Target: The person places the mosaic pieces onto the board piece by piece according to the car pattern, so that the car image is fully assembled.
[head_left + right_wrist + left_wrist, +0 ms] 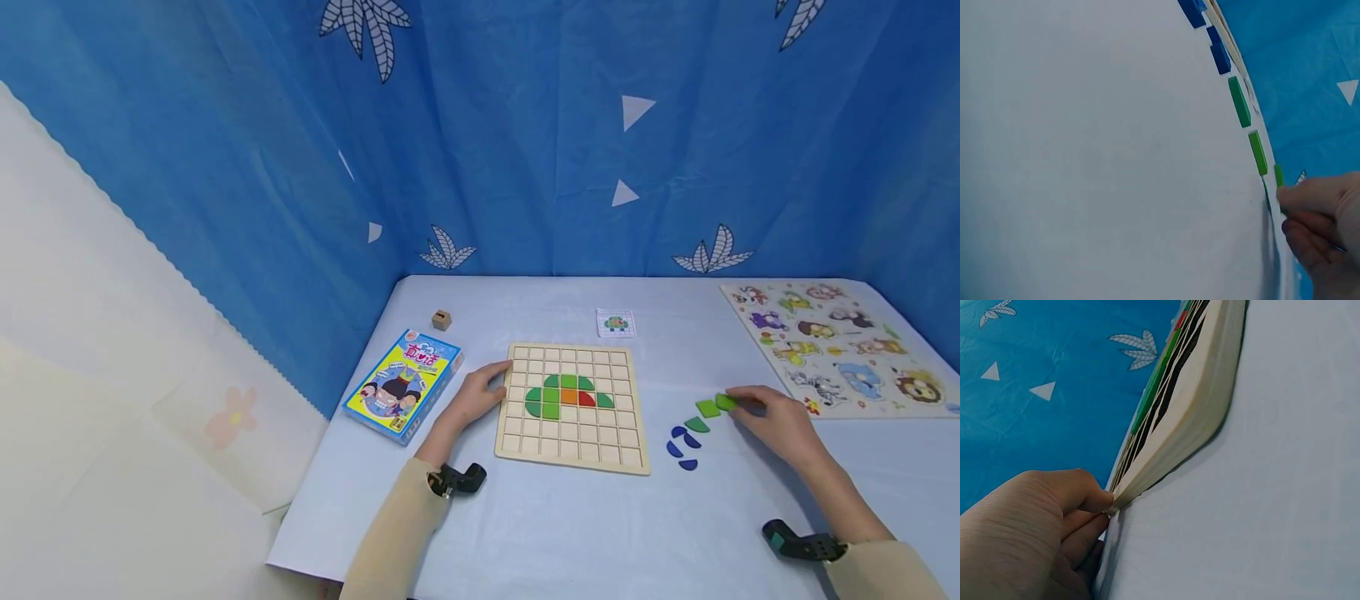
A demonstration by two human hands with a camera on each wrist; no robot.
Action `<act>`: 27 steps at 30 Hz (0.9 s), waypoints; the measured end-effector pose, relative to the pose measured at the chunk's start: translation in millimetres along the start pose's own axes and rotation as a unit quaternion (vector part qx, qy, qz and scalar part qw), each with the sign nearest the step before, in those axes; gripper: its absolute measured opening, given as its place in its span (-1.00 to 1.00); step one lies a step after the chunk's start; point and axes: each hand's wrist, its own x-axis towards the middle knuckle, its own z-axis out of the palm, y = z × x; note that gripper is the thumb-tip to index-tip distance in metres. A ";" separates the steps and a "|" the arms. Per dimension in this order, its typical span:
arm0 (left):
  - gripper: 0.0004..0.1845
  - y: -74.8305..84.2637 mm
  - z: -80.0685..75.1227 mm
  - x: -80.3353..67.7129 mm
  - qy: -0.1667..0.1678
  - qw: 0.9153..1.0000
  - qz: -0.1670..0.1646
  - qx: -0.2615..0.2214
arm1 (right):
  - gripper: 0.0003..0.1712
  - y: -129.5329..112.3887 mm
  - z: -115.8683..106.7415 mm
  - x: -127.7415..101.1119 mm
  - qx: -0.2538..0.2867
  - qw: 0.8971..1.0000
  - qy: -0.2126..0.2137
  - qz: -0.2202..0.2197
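A wooden grid board (572, 450) lies on the table, holding a pattern of green, orange and red tiles. My left hand (477, 396) holds the board's left edge; in the left wrist view, the fingers (1088, 490) meet at that edge. Over to the right, my right hand (776, 425) pinches a light green tile (725, 402) between thumb and fingertips. Close to it lie a light green square tile (707, 408) and a darker green quarter-round tile (697, 425). Several blue half-round tiles (687, 464) lie nearer the front. The held tile (1279, 177) looks raised in the right wrist view.
A small pattern card (616, 323) lies behind the board. Left of the board are a blue and yellow card box (405, 386) and a small wooden block (442, 320). An animal picture board (847, 350) lies at the back right. A blue curtain hangs behind the table.
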 end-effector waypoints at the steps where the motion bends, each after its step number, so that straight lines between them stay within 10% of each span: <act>1: -0.46 0.0 -0.2 -0.3 0.000 1.000 0.001 0.001 | -0.67 -2.7 -2.0 2.0 0.005 1.000 -0.004 0.009; 11: -0.45 0.3 -1.1 -1.4 -0.001 1.000 0.003 -0.004 | -0.54 0.9 53.3 42.2 0.064 0.998 0.002 0.006; 21: -0.45 0.8 2.1 0.1 -0.002 1.000 -0.003 -0.005 | -0.66 -132.4 69.6 33.4 0.148 0.984 -0.087 -0.050; 27: -0.45 0.4 1.0 -0.8 -0.001 1.000 0.003 -0.007 | -0.69 -152.4 92.0 29.0 0.155 0.978 -0.114 -0.084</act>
